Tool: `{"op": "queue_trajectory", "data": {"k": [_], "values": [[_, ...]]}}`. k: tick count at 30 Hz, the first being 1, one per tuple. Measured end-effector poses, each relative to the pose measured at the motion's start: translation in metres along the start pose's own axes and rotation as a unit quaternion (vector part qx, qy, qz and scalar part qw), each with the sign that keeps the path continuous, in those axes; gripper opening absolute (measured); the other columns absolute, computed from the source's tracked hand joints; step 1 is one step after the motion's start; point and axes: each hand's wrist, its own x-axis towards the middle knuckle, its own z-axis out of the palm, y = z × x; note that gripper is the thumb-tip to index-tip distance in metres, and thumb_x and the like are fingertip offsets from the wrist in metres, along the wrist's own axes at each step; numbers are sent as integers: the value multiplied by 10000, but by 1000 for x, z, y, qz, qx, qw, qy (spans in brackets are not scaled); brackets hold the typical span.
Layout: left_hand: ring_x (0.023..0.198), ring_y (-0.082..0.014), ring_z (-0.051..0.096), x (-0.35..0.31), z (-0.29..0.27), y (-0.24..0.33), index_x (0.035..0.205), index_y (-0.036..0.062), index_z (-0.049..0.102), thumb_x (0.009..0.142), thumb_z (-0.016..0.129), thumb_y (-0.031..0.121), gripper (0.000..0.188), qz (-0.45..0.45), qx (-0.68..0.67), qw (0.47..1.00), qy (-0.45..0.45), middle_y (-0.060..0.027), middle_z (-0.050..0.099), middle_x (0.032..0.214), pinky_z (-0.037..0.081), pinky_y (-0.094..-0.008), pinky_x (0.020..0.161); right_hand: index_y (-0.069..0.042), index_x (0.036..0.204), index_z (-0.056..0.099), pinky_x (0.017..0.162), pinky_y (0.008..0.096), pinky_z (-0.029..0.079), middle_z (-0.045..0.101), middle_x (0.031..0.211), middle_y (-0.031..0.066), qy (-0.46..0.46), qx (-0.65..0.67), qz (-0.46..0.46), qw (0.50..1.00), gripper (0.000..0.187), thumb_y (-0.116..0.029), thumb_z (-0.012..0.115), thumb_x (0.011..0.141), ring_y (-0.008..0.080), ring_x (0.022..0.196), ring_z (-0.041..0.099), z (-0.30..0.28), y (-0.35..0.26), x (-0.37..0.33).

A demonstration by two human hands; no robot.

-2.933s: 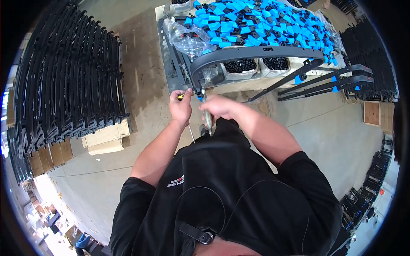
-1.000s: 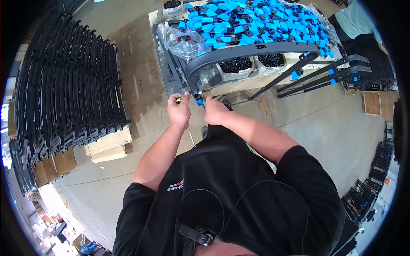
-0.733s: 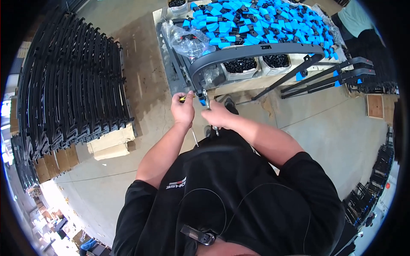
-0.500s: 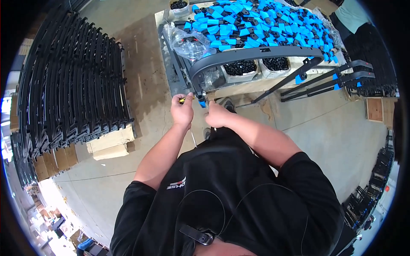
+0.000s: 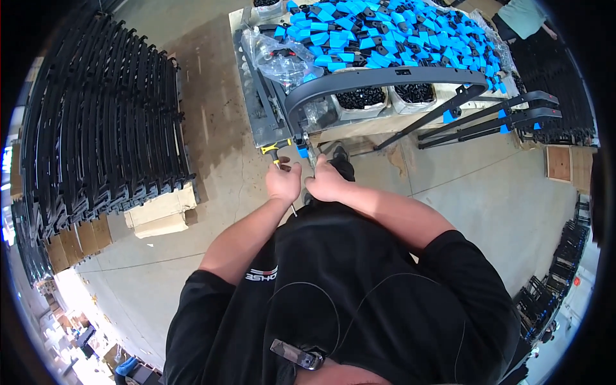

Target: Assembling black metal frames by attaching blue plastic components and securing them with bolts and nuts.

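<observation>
My left hand [image 5: 283, 182] is closed around a T-handle hex key with a yellow and black handle [image 5: 275, 149]. Its thin shaft shows below the hand, pointing down toward my shirt. Beside it, my right hand [image 5: 328, 182] grips a slim silvery hand tool, perhaps a wrench [image 5: 312, 158], whose far end reaches the near end of a curved black metal frame [image 5: 391, 77]. A blue plastic cap [image 5: 303, 153] sits at that frame end, just beyond my hands. The joint between tool and frame is too small to make out.
The table [image 5: 266, 135] carries a heap of blue and black plastic parts [image 5: 359, 32], tubs of small black pieces [image 5: 361, 99] and a clear plastic bag [image 5: 276, 61]. Stacked black frames [image 5: 109, 122] stand at left. More frames [image 5: 487, 125] lean at right. Another person [image 5: 523, 19] is at far right.
My left hand has drawn slightly nearer and to the right, and the yellow T-handle now shows above it. My right hand has shifted a little nearer, showing more of the silvery tool.
</observation>
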Motion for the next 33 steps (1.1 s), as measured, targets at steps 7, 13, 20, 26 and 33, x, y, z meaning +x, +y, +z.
{"op": "queue_trajectory", "data": {"k": [7,13,20,26,33], "values": [[783,-256,707,22,18,-22,998,15,673,834,687,263,297,64,-2,997,41,-136,715,838,539,-366,757,185,1265,377,965,467,502,613,1153,386,29,-3,0,1000,627,-245,637,891,467,1128,629,8,4,3],[625,-145,572,22,10,-7,860,60,637,829,785,193,202,18,-212,977,24,-10,604,729,481,-307,610,45,1260,550,825,413,534,684,1048,245,126,209,20,970,442,-212,635,911,334,939,687,13,34,18],[498,-95,461,30,-5,12,849,87,524,795,821,177,314,-86,-333,937,-58,19,503,631,370,-275,444,-40,974,547,576,328,503,579,793,51,214,519,77,824,62,-39,564,914,167,666,599,-36,72,-8],[439,-110,425,26,-24,20,822,115,474,801,856,194,391,-158,-315,936,-22,11,488,629,332,-304,380,-32,964,570,597,328,518,589,835,63,189,547,82,812,67,-26,563,898,183,710,618,-92,106,-60],[750,-88,539,-26,-13,-6,1047,-27,607,981,648,191,232,123,-182,969,116,-10,599,837,462,-263,684,2,1184,594,677,320,517,629,911,79,185,376,46,907,346,-180,660,897,168,777,609,-150,153,-77]]}}
